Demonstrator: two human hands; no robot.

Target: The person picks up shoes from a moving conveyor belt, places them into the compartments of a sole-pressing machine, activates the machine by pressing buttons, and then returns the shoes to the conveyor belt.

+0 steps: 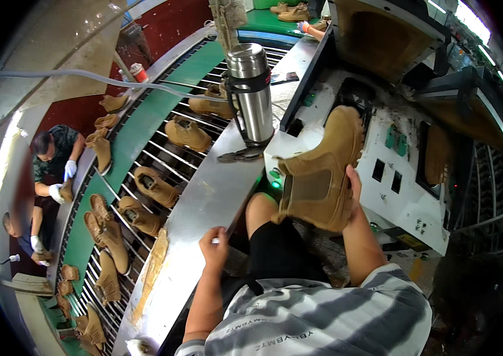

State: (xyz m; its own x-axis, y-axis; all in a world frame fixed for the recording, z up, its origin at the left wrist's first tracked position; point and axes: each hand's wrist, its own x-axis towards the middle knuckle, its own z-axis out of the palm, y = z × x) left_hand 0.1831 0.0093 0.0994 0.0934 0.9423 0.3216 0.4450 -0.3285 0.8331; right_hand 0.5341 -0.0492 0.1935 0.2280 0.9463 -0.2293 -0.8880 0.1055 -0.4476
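Observation:
My right hand grips a tan suede ankle boot by its heel and back, holding it tilted with the toe pointing up toward a white machine. An elastic side panel on the boot faces me. My left hand rests on the edge of a steel shelf, fingers curled over the rim, with nothing in it. My knee, in black shorts, sits between the two hands.
A steel thermos flask and a pair of pliers stand on the shelf. Left of it, a slatted conveyor carries several tan boots. Two people in white gloves work at its far side.

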